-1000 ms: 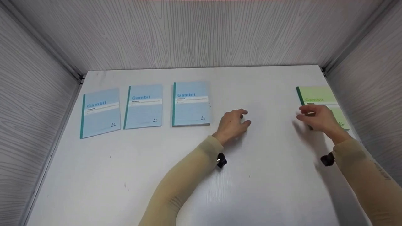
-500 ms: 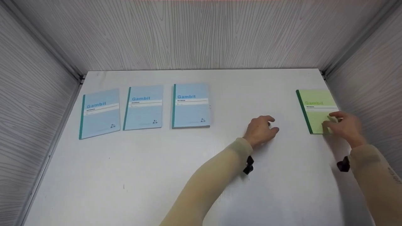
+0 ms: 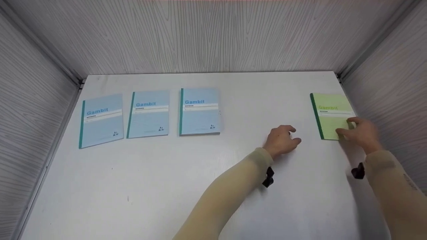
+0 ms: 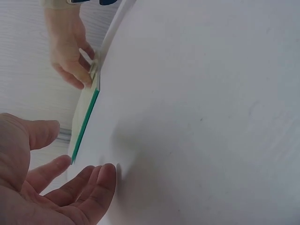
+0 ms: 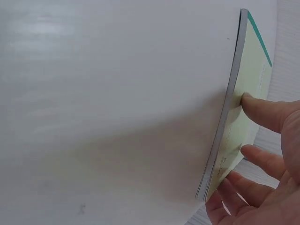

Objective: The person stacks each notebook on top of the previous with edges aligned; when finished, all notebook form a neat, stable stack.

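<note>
At the right of the table, a green notebook [image 3: 333, 116] with a dark green spine lies flat, its cover printed "Gambit". My right hand [image 3: 362, 135] is at its lower right edge. In the right wrist view the thumb [image 5: 262, 110] lies on the cover, and the other fingers bend at the notebook's side edge; their tips are partly hidden. Left of that notebook my left hand [image 3: 282, 141] hovers low over the table with loosely bent fingers, holding nothing. Three light blue notebooks stand out at the left: one far left [image 3: 101, 128], a second [image 3: 148, 123], and a thicker-looking third [image 3: 199, 120].
A white table [image 3: 150, 186] carries all the notebooks. Wood-grain panels rise along the back [image 3: 210, 36], the left [image 3: 30, 100] and the right [image 3: 393, 83]. The right panel is close to the green notebook and the right forearm.
Both hands have moved right; the right hand went from above the green notebook to its lower right edge. The left hand left the third blue notebook's side.
</note>
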A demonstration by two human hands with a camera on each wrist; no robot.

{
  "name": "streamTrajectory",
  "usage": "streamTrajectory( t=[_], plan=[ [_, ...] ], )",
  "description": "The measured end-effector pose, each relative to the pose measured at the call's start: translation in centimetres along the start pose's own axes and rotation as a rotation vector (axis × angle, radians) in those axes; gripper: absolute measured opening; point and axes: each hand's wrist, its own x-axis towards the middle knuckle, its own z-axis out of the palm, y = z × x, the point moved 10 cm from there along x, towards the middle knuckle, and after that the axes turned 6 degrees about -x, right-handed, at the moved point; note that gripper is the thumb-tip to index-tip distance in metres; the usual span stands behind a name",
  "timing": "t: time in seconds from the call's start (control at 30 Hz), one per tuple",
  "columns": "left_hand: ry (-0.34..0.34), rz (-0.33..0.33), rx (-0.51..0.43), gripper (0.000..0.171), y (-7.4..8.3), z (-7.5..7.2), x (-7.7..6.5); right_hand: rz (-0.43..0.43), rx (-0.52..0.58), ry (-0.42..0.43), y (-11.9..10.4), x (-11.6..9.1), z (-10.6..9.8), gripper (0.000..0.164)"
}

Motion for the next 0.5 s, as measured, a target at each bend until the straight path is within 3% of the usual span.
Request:
streamTrajectory(
  t=[0.2,0.5],
  plan=[
    [0.007,0.002,-0.002,0.043,0.0,-0.2,0.3,-0.077,0.056,-0.020,-1.2,-0.9,0.4,0.100],
    [0.008,-0.050,-0.063,0.045,-0.2,-0.2,0.3,-0.172,0.005,-0.006,-3.8,-1.8,1.6,0.086]
  ],
)
